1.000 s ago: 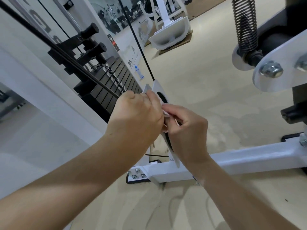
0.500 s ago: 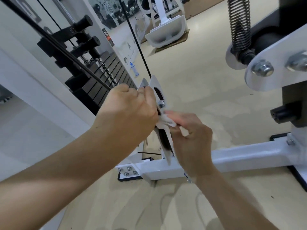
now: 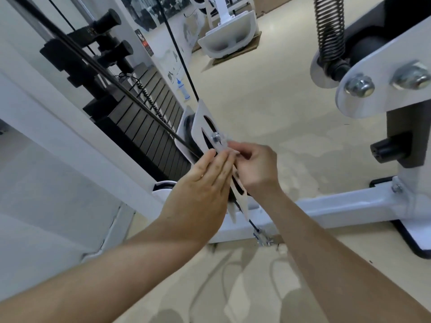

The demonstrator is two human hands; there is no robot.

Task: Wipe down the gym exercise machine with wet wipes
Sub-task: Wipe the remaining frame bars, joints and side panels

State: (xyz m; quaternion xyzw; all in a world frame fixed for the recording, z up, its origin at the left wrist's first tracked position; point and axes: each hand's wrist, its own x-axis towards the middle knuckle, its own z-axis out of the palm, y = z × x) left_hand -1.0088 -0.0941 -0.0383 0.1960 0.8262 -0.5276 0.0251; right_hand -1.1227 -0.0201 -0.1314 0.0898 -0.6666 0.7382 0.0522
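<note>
Left hand [image 3: 205, 183] lies flat, fingers straight, against the white slotted metal pulley plate [image 3: 200, 122]; right hand [image 3: 255, 167] pinches a small white wet wipe [image 3: 229, 145] on that plate, just below its silver bolt [image 3: 215, 137].

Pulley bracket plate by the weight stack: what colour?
White pulley bracket, with a silver nut; head view.
</note>
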